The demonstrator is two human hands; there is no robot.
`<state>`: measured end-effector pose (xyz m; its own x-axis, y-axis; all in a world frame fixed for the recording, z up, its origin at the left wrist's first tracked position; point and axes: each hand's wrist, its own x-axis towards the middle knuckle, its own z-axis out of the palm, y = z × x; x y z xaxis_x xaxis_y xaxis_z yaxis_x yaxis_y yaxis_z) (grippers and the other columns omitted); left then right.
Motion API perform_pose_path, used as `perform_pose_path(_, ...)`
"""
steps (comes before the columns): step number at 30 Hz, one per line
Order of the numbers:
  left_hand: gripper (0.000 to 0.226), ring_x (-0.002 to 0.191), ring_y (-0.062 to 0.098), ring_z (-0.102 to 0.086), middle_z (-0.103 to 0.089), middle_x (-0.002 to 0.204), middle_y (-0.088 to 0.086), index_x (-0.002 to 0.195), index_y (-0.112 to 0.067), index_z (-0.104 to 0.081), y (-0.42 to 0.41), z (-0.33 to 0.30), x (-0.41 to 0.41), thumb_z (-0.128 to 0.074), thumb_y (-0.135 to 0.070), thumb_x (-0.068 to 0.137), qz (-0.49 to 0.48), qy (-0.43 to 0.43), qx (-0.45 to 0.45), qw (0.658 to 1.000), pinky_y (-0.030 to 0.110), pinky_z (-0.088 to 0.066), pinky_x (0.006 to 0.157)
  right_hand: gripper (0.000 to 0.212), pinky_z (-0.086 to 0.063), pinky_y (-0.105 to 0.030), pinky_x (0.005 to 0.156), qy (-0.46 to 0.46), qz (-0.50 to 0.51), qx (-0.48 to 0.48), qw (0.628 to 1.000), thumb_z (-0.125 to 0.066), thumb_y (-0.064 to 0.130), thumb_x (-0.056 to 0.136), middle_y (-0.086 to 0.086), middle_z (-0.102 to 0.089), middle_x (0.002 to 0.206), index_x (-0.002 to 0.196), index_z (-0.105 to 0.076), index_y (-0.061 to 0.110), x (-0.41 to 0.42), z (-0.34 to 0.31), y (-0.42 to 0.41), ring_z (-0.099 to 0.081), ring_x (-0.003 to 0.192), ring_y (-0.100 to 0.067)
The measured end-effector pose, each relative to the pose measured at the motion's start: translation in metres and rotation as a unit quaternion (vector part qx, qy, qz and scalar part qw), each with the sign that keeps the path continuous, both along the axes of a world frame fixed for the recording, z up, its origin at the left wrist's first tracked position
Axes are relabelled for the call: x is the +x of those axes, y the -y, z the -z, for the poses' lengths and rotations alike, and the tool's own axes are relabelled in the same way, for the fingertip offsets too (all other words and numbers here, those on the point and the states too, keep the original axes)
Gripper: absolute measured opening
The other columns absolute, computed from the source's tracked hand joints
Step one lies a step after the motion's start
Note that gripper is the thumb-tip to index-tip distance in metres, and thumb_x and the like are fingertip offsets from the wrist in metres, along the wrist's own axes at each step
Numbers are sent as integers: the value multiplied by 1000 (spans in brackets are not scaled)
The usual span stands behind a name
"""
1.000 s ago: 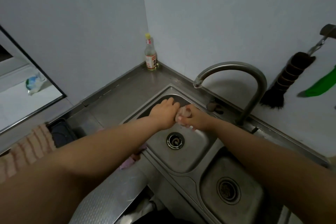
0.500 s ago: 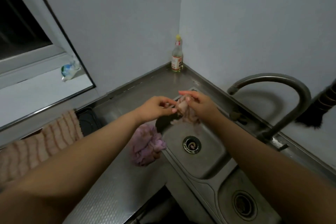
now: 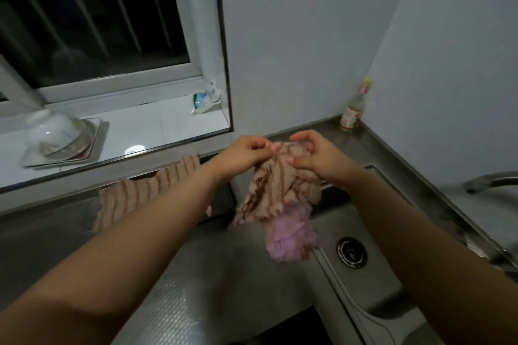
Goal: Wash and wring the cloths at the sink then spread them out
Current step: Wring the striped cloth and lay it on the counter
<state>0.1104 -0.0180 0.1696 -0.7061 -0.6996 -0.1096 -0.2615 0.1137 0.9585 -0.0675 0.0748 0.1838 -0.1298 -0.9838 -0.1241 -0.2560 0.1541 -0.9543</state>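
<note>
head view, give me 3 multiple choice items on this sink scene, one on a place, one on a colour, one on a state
1. Where is the bottle?
A. in the back corner of the counter
B. in the sink basin
C. on the window ledge

2. What colour is the bunched cloth beside the sink?
A. green
B. purple
C. black

3. How is the striped cloth held?
A. flat on the counter
B. by one hand only
C. pinched at its top by both hands, hanging down

Answers:
1 A, it stands where the two walls meet.
2 B, it is lilac.
3 C, left hand and right hand grip its top edge.
</note>
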Motion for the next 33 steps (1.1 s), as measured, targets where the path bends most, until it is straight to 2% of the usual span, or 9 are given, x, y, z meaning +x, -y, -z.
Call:
perform_pose_path(4, 30, 68, 15, -54, -59, 76, 6, 91, -10, -62, 11, -18, 45, -43, -30, 102, -81, -8, 61, 995, 26, -41, 65, 9, -44, -13, 58, -116, -4, -8, 993, -63, 11, 90, 4, -60, 72, 98, -63, 13, 25, -8, 23, -55, 57, 4)
perform_pose_path(8, 39, 90, 12, -67, -69, 98, 1, 103, -16, -64, 14, -24, 85, -47, -50, 95, -48, 40, 22, 998, 21, -53, 82, 18, -44, -23, 61, -47, -4, -20, 999, -54, 19, 96, -3, -60, 72, 82, -64, 12, 55, -13, 41, -56, 64, -7)
perform_pose_path(11, 19, 84, 13, -59, -62, 92, 4, 94, -16, -57, 22, -18, 110, -69, -30, 87, -45, 63, -35, 996, 27, -45, 80, 22, -43, -31, 71, 26, -4, -2, 1000, -46, 19, 99, -8, -60, 82, 86, -63, 11, 84, -16, 51, -54, 77, -17)
perform_pose_path(15, 13, 69, 11, -55, -57, 74, 0, 81, -17, -58, 38, 2, 151, -67, -21, 90, -69, 16, 29, 997, 24, -44, 66, 23, -50, -34, 80, 125, -15, 24, 992, -49, 19, 98, -6, -67, 81, 85, -66, 10, 119, -25, 62, -63, 79, -18)
perform_pose_path(18, 15, 73, 13, -61, -64, 78, 2, 92, -10, -64, 41, 7, 177, -55, -22, 97, -125, -106, 168, 972, 25, -47, 68, 24, -51, -31, 78, 16, -50, 50, 997, -60, 35, 91, -3, -71, 83, 86, -70, 13, 130, -31, 67, -66, 82, -19)
perform_pose_path(21, 26, 79, 20, -61, -65, 83, 7, 94, -9, -66, 44, 5, 191, -49, -28, 100, -164, -138, 184, 959, 34, -45, 77, 23, -50, -28, 80, -120, -129, 94, 980, -65, 41, 85, 1, -71, 93, 95, -71, 21, 142, -36, 73, -66, 89, -14)
perform_pose_path(26, 47, 49, 12, -47, -52, 55, -7, 90, -7, -69, 47, 12, 216, -48, -49, 97, -148, 12, 25, 989, 21, -35, 45, 17, -49, -25, 73, 56, -119, 91, 987, -55, 16, 93, 0, -68, 79, 82, -68, 15, 170, -37, 89, -63, 78, -13)
perform_pose_path(29, 35, 62, 10, -61, -64, 66, -6, 70, -24, -72, 43, 22, 235, -51, -43, 91, -107, -44, 120, 986, 23, -48, 61, 18, -52, -28, 71, 160, -115, 97, 975, -50, 15, 95, -4, -68, 81, 89, -66, 11, 184, -39, 97, -66, 75, -15)
perform_pose_path(33, 18, 75, 16, -61, -64, 76, 3, 80, -16, -70, 53, 46, 262, -58, -23, 91, -110, -141, 202, 963, 29, -48, 71, 18, -53, -35, 75, 222, -72, 120, 965, -51, 19, 95, -10, -69, 88, 98, -66, 8, 190, -38, 112, -67, 80, -21)
